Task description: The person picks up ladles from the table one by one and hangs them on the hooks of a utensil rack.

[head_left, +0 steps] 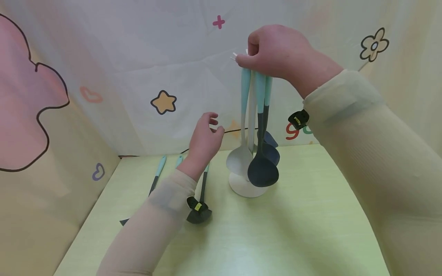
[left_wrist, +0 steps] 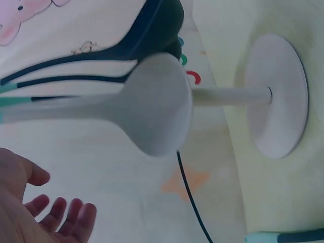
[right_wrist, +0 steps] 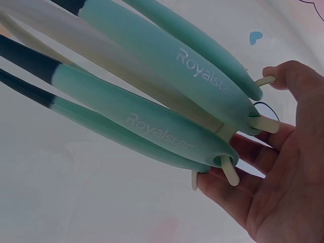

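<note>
My right hand (head_left: 281,51) grips the top of a white utensil stand (head_left: 246,189), its thumb and fingers at the hooks (right_wrist: 230,170). Several utensils with mint-green handles (right_wrist: 152,126) hang from those hooks. Among them are a pale ladle (head_left: 238,161) and a black ladle (head_left: 263,170); other dark heads are partly hidden behind. Left of the stand, my left hand (head_left: 205,140) is raised with loosely bent fingers and holds nothing. In the left wrist view, that hand (left_wrist: 50,207) is apart from the hanging pale ladle (left_wrist: 157,106).
On the pale green table (head_left: 297,230) at the left lie several dark utensils with mint handles, including one (head_left: 203,188) beside my left wrist. My left forearm covers some of them. A patterned curtain (head_left: 131,50) hangs behind the table and along its left side.
</note>
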### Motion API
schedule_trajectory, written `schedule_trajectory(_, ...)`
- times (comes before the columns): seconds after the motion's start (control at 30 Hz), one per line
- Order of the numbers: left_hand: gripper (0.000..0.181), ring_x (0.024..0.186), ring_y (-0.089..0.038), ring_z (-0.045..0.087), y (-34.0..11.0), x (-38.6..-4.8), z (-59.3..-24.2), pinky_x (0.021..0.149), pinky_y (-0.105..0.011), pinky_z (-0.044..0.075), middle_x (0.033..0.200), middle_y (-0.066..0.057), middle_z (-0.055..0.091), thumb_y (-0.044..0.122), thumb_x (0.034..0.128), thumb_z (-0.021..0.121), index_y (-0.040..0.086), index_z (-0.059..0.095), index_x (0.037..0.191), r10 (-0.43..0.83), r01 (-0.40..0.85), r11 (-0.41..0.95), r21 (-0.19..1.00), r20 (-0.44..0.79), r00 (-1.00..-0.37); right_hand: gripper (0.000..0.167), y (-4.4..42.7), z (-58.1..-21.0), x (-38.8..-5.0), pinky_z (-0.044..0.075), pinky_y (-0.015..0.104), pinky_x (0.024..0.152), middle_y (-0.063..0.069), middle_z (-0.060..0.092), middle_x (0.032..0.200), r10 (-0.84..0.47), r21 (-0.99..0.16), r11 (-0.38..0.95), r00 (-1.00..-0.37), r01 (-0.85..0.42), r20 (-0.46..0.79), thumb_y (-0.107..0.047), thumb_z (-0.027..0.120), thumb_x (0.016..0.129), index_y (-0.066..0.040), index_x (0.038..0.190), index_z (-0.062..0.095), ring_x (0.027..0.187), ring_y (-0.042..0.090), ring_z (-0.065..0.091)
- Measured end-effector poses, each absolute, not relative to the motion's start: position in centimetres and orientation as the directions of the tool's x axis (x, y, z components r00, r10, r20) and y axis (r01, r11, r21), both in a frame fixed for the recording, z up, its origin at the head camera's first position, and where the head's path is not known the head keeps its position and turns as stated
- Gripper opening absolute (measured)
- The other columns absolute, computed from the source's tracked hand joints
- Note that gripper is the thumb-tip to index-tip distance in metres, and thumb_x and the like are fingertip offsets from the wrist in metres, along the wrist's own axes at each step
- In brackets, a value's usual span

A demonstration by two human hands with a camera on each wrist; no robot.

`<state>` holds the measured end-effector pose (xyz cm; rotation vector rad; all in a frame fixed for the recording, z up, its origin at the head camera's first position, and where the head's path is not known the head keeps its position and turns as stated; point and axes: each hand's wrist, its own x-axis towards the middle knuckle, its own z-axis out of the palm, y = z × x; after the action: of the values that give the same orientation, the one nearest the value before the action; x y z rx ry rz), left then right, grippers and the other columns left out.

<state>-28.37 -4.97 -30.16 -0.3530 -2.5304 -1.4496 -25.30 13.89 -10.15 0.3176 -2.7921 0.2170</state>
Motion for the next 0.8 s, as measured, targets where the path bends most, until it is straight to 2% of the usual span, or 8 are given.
schedule_trajectory(0.13,0.044,0.101,-0.024,0.056,-5.9,-29.8,-31.1,0.081,-0.041,0.048,0.128,-0.006,0.054,0.025,0.0982,0.052,0.015,0.045,0.140,0.100,0.198,0.570,0.797,0.172,-0.980,0.050,13.9,-10.1,-25.3,0.045,0.038,0.075,0.008,0.059,0.091,-0.196,-0.113,0.963,-0.924,-0.244,0.328,-0.057,0.045,0.095,-0.009,0.094,0.057,0.083,0.024,0.055)
schedule_trajectory(0.27,0.043,0.099,-0.028,0.056,-6.7,-30.9,-32.3,0.084,-0.043,0.048,0.125,-0.008,0.055,0.024,0.0989,0.053,0.012,0.045,0.139,0.083,0.155,0.623,0.767,0.132,-0.988,0.049,13.9,-10.1,-25.2,0.045,0.038,0.074,0.008,0.058,0.090,-0.202,-0.107,0.963,-0.923,-0.249,0.329,-0.056,0.044,0.095,-0.009,0.093,0.057,0.082,0.024,0.055)
schedule_trajectory(0.53,0.041,0.093,-0.027,0.055,-7.5,-32.6,-34.2,0.076,-0.037,0.045,0.123,-0.011,0.057,0.014,0.0961,0.049,0.009,0.047,0.137,0.078,0.080,0.696,0.713,0.036,-0.996,0.044,13.9,-10.3,-25.1,0.046,0.038,0.075,0.008,0.058,0.091,-0.217,-0.104,0.958,-0.913,-0.267,0.345,-0.051,0.044,0.095,-0.009,0.092,0.056,0.083,0.024,0.055)
schedule_trajectory(0.67,0.042,0.087,-0.025,0.051,-7.9,-33.5,-35.4,0.069,-0.032,0.041,0.131,-0.013,0.056,0.009,0.0957,0.047,0.007,0.048,0.138,0.074,0.034,0.722,0.691,-0.028,-0.997,0.043,13.9,-10.3,-25.1,0.046,0.038,0.075,0.008,0.057,0.091,-0.219,-0.108,0.956,-0.912,-0.271,0.348,-0.050,0.044,0.096,-0.009,0.091,0.055,0.084,0.025,0.055)
schedule_trajectory(0.73,0.043,0.083,-0.026,0.051,-8.2,-33.8,-36.0,0.068,-0.033,0.042,0.136,-0.013,0.053,0.009,0.0960,0.047,0.007,0.048,0.139,0.074,0.000,0.741,0.672,-0.081,-0.994,0.042,14.0,-10.3,-25.2,0.046,0.037,0.074,0.008,0.056,0.090,-0.219,-0.111,0.956,-0.912,-0.272,0.348,-0.049,0.044,0.096,-0.009,0.090,0.055,0.083,0.024,0.054)
schedule_trajectory(0.8,0.044,0.087,-0.027,0.055,-8.4,-34.0,-36.7,0.070,-0.033,0.045,0.141,-0.013,0.050,0.010,0.0969,0.050,0.008,0.047,0.140,0.083,-0.030,0.765,0.643,-0.144,-0.986,0.041,13.9,-10.4,-25.2,0.045,0.037,0.074,0.008,0.056,0.089,-0.220,-0.111,0.956,-0.911,-0.273,0.348,-0.049,0.045,0.095,-0.009,0.090,0.054,0.083,0.024,0.054)
